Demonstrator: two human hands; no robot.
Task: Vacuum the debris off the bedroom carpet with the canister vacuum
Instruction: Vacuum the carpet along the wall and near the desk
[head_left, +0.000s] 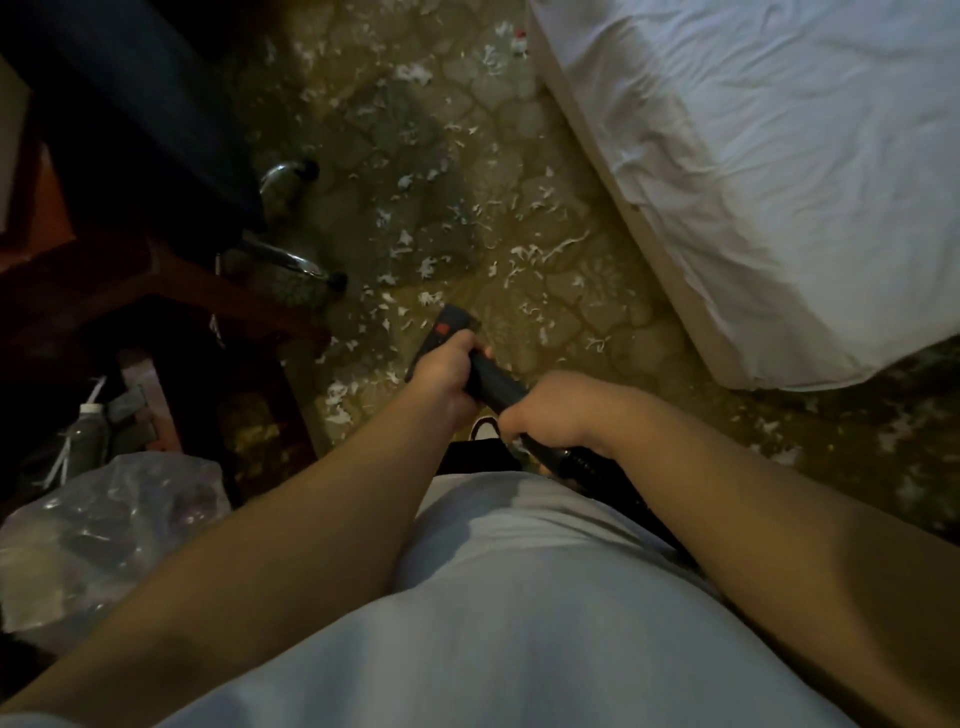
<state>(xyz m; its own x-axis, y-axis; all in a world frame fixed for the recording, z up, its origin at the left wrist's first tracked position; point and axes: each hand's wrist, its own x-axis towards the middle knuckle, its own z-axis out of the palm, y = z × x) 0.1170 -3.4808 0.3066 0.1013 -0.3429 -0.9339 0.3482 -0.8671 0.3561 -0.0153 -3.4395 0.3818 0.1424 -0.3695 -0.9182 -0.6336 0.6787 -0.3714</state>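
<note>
Left hand (441, 371) closed around the black vacuum wand (488, 387) near its front end. Right hand (556, 410) closed around the same wand further back, just ahead of the ribbed hose (587, 467). Floor nozzle (449, 327), black with a red mark, lies on the carpet (524, 171) just beyond the left hand. White debris (524, 254) scattered over the carpet ahead. Bed (779, 171) to the right; chair legs (291, 260) to the left.
</note>
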